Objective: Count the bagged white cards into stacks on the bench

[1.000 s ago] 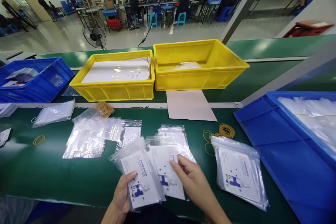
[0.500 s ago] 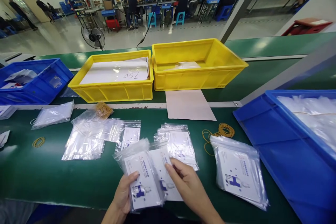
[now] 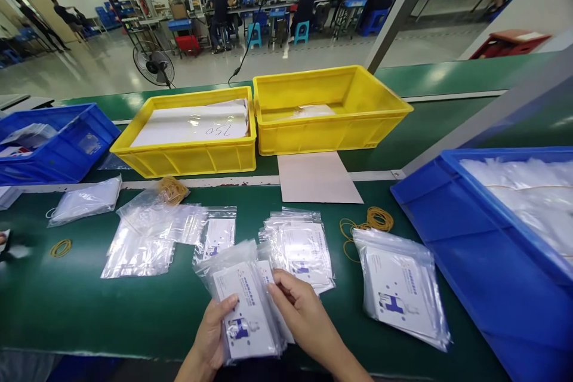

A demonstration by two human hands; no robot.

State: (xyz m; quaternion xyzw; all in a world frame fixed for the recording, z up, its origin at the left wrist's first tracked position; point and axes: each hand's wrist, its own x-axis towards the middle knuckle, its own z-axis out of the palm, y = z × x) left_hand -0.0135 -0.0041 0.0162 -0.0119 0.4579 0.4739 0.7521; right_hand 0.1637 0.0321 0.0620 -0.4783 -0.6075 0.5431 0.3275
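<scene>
Packets [image 3: 245, 310] are clamped by fingers of the left hand [image 3: 212, 328] and right hand [image 3: 307, 315]. A packet pile [image 3: 399, 287] is bordered by rubber bands [image 3: 380, 219] and a blue bin [image 3: 470, 250].

Your single view comes from a camera on your head, facing forward and down over the green surface [image 3: 67, 310]. Your hands [image 3: 304, 313] enter from the bottom edge, close to the lens and a little left of centre. The yellow bins [image 3: 188, 161] stand farther out, above mid-height, while the blue crate [image 3: 474, 262] on your right is near and cut by the frame. Past them you see the room's floor [image 3: 89, 77], far off along the top.
</scene>
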